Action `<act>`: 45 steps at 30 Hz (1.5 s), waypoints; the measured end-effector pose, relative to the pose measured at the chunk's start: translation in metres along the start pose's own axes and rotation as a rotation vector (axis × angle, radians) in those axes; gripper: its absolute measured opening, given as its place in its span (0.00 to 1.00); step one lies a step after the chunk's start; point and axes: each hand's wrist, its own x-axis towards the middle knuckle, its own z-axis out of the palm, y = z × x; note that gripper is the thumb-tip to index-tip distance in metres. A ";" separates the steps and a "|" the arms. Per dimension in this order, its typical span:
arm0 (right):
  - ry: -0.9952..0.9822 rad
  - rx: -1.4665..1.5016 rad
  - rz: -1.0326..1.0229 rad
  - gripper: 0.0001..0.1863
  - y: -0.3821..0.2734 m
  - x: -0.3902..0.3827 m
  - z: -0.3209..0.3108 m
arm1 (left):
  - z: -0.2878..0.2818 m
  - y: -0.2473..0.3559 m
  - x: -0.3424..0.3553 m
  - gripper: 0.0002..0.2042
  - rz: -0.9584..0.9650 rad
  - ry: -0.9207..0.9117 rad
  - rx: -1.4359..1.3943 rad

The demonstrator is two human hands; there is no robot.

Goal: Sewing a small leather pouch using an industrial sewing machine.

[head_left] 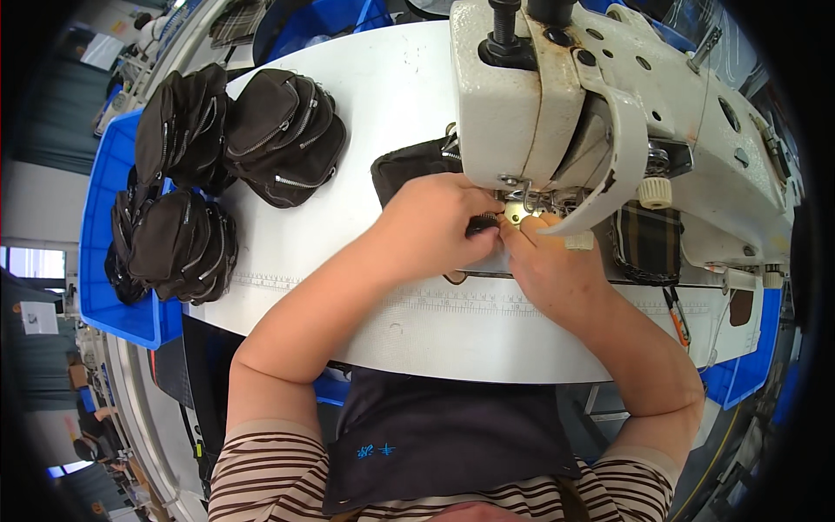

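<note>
A dark brown zippered bag [402, 171] lies on the white sewing table, partly under the head of a sewing machine [496, 104]. My left hand [430, 228] is closed beside the needle area, pinching a dark edge of this bag between thumb and fingers. Close against it, my right hand [557, 265] has its fingers drawn together at the presser foot. What its fingertips grip is hidden. Right of the machine's needle area lies a dark striped fabric piece [648, 248], partly covered by the machine.
Several finished-looking dark bags [283, 139] are piled at the left, some over a blue bin [104, 252]. Thread snips with orange handles [677, 317] lie to the right. A printed ruler strip [417, 300] runs along the table's near side. Another blue bin [739, 374] stands below the right end.
</note>
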 end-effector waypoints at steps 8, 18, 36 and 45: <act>0.018 0.031 0.012 0.20 0.002 -0.001 0.000 | -0.014 -0.012 0.002 0.16 0.012 -0.129 -0.097; -0.070 -0.046 0.001 0.24 0.002 -0.006 -0.001 | -0.001 -0.007 0.002 0.14 0.040 -0.105 0.063; 0.016 0.039 0.059 0.19 0.002 0.000 -0.002 | 0.003 0.006 -0.007 0.13 -0.006 0.010 -0.038; 0.071 0.021 0.041 0.19 0.005 -0.004 0.002 | -0.015 0.008 0.002 0.14 -0.369 -0.145 -0.231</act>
